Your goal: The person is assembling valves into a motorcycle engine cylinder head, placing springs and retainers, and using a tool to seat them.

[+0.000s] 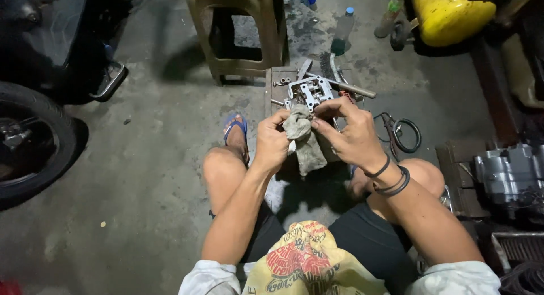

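Observation:
My left hand point(272, 143) and my right hand point(350, 133) meet above my knees, both gripping a dirty grey rag point(306, 142) that hangs down between them. The rag is bunched around something small that I cannot make out. Just beyond my fingers a metal engine part point(309, 92) with several openings lies on a low wooden board point(275, 82), with a few loose bolts and a metal rod point(347, 86) beside it. Black bands circle my right wrist.
A brown plastic stool point(238, 31) stands ahead on the concrete floor. A motorcycle wheel point(31, 142) is at the left. Plastic bottles point(342, 30) and a yellow tank point(447, 15) stand at the back right; an engine block point(510, 173) rests at right, a black rubber ring point(407, 135) near it.

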